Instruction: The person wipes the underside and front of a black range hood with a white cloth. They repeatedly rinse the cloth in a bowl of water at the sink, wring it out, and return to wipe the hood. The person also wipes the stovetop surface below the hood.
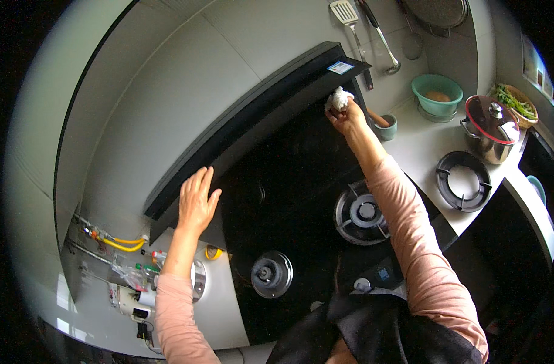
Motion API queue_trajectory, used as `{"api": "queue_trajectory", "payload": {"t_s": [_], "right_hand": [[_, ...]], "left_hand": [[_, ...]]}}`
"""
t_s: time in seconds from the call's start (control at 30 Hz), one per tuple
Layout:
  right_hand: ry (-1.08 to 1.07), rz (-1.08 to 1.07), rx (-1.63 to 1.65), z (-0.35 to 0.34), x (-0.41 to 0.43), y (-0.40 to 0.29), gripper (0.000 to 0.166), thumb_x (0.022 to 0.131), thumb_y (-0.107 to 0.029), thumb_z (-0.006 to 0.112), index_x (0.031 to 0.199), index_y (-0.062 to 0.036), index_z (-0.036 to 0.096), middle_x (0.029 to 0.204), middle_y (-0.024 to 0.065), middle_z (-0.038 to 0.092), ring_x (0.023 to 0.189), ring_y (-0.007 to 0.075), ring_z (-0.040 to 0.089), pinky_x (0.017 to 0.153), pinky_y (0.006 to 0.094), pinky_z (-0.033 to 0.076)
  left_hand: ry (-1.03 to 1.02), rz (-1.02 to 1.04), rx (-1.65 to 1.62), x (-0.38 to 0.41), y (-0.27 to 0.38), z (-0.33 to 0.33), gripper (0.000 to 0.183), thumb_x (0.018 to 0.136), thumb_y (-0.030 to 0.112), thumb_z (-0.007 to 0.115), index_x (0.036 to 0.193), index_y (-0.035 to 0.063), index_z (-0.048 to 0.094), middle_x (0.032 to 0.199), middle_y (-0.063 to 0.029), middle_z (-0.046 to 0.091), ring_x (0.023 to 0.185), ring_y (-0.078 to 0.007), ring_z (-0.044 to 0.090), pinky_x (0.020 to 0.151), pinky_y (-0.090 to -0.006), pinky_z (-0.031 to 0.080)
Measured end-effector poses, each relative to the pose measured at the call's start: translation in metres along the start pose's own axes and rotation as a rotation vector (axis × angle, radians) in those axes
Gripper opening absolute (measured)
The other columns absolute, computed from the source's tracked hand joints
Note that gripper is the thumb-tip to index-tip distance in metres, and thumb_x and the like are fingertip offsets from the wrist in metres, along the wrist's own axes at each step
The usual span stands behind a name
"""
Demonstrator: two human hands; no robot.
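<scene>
My right hand (344,115) grips a crumpled white cloth or tissue (340,99) at the right end of the black range hood (240,125), near its lower panel. My left hand (197,200) holds nothing, its thumb apart from the fingers, over the hood's left end; whether it touches the surface I cannot tell. Beneath both arms lies the black glass gas hob (295,191). Its left burner (271,274) has no pan support around it, while the right burner (362,211) is partly hidden by my right forearm.
On the right counter stand a black pan support (442,182), a lidded steel pot (491,148), a green bowl (434,107) and a mortar (388,131). A slotted turner (345,12) and ladle (392,68) hang behind. Yellow hoses (126,245) and bottles are at the left.
</scene>
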State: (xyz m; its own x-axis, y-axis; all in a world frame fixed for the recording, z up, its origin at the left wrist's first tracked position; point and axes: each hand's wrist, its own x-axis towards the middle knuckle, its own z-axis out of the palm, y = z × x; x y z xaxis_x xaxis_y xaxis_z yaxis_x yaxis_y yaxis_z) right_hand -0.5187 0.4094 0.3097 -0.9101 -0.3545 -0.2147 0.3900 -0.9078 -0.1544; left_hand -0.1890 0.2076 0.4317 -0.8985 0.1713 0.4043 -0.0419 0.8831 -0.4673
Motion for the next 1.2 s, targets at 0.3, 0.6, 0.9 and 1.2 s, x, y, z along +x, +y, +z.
{"api": "queue_trajectory", "payload": {"t_s": [0.3,0.6,0.9,1.2], "right_hand": [[-0.136,-0.179,0.176,0.028,0.052,-0.042,0.03,0.086,-0.035,0.042,0.095,-0.0078,0.051,0.084,0.0066,0.058,0.074,0.0187,0.058,0.063,0.0373,0.05],[-0.213,-0.238,0.06,0.021,0.006,0.007,0.016,0.085,-0.02,0.044,0.088,-0.0055,0.052,0.079,0.0047,0.057,0.062,0.0152,0.055,0.046,0.0232,0.044],[-0.276,-0.111,-0.36,0.021,-0.122,0.195,0.011,0.081,-0.011,0.049,0.087,-0.0025,0.054,0.074,0.0056,0.058,0.064,0.0155,0.055,0.057,0.0273,0.046],[-0.11,0.057,-0.166,0.039,-0.105,0.147,0.03,0.084,-0.025,0.047,0.1,0.0001,0.045,0.088,0.0141,0.053,0.074,0.0252,0.058,0.059,0.0315,0.053]], "left_hand": [[0.021,0.059,-0.068,-0.007,-0.025,0.036,0.042,0.079,0.013,0.049,0.12,0.0088,0.042,0.117,-0.0113,0.043,0.107,-0.0284,0.041,0.091,-0.0381,0.031],[0.144,0.096,-0.154,0.001,-0.042,0.056,0.034,0.083,0.011,0.042,0.116,0.0064,0.047,0.11,-0.0124,0.047,0.101,-0.0295,0.044,0.088,-0.0371,0.034],[0.201,0.119,-0.217,-0.004,-0.05,0.063,0.033,0.081,0.012,0.047,0.114,0.0101,0.049,0.107,-0.0106,0.048,0.099,-0.0274,0.045,0.085,-0.0368,0.036],[0.131,0.167,-0.166,-0.031,-0.079,0.043,0.041,0.078,0.011,0.052,0.118,0.0076,0.044,0.112,-0.0105,0.047,0.105,-0.0259,0.043,0.09,-0.037,0.033]]}}
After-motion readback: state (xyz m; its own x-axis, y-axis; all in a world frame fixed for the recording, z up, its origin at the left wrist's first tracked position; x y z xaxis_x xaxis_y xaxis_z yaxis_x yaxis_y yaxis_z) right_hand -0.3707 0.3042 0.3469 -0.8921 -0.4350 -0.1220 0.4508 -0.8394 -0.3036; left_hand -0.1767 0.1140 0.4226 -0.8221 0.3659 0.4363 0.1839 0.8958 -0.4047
